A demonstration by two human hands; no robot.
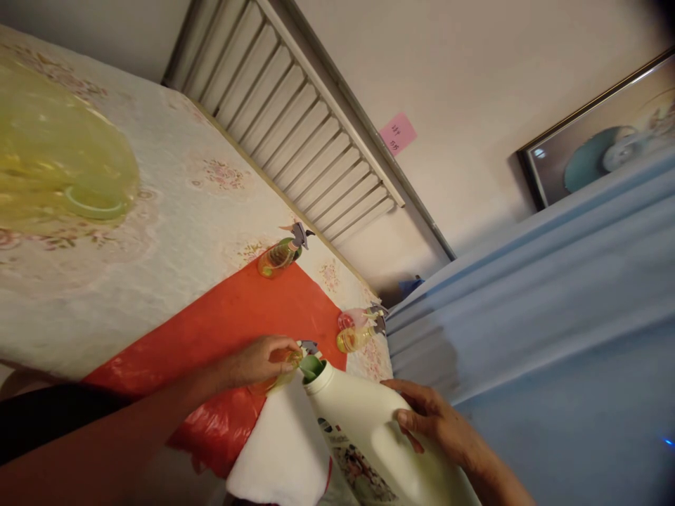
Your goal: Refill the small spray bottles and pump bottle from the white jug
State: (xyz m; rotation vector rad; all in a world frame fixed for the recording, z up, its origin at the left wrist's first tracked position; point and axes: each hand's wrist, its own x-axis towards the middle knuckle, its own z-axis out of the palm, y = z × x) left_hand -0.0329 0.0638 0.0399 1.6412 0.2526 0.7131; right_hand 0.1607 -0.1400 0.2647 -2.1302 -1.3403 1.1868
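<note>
The cream jug (pixel 363 406), grasped by the right hand (pixel 429 414), slanted along a line from half past ten to half past four, its mouth (pixel 320 377) at ten o'clock from that hand, just beside the yellow-tinted bottle (pixel 275 383) pinched by the left hand (pixel 264 360).

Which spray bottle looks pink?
The pink bottle near the blue cloth, alongside the yellow bottle; neither that one nor the lone bottle farther left in the picture shows pink.
</note>
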